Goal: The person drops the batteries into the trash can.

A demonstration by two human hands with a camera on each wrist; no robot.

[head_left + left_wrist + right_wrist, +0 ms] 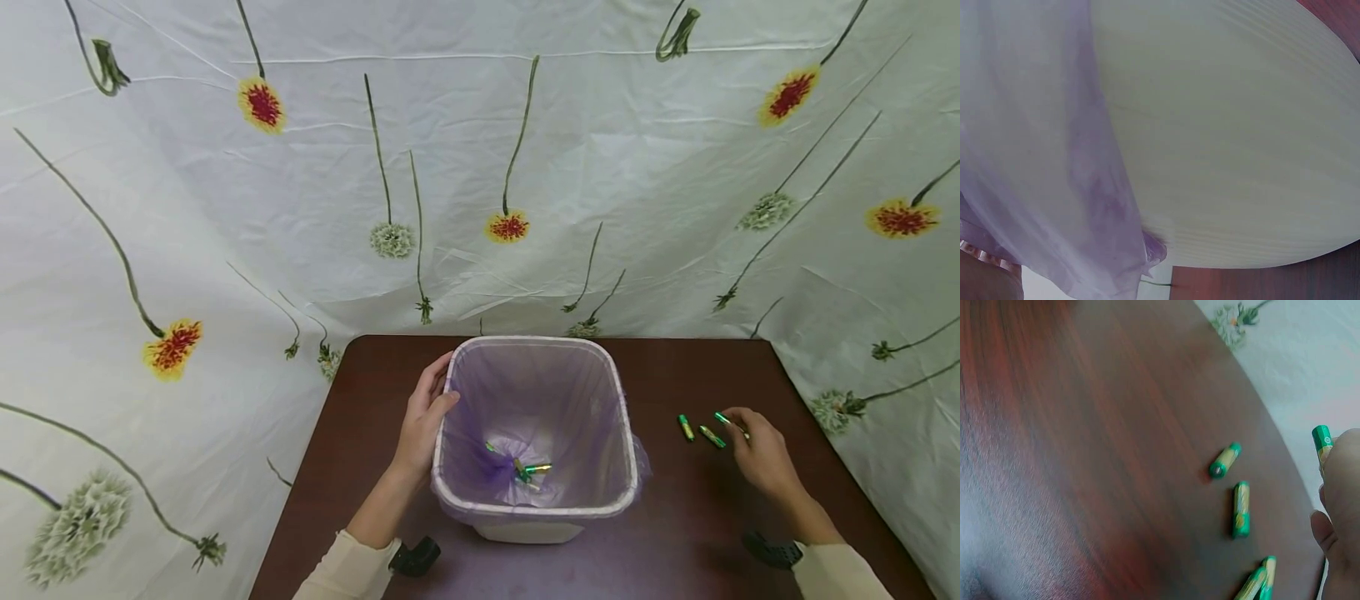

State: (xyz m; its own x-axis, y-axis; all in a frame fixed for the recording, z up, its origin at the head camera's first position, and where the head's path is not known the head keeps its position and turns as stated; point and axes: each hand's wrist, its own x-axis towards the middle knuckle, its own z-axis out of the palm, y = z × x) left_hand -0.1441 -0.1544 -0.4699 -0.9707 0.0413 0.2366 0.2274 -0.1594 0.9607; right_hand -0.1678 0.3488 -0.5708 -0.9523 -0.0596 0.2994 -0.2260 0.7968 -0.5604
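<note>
A white square bin lined with a thin purple bag stands upright on the table. My left hand grips its left rim, thumb over the edge and fingers along the outside. In the left wrist view, the bin's pale wall and bag fill most of the picture. Several green and gold batteries lie at the bottom of the bag. Right of the bin, my right hand pinches a green battery. Beside it, more batteries lie loose on the wood.
The dark reddish-brown table carries the bin near its middle. White cloth printed with flowers hangs behind the table and along both sides. A black strap sits on the left wrist and another on the right.
</note>
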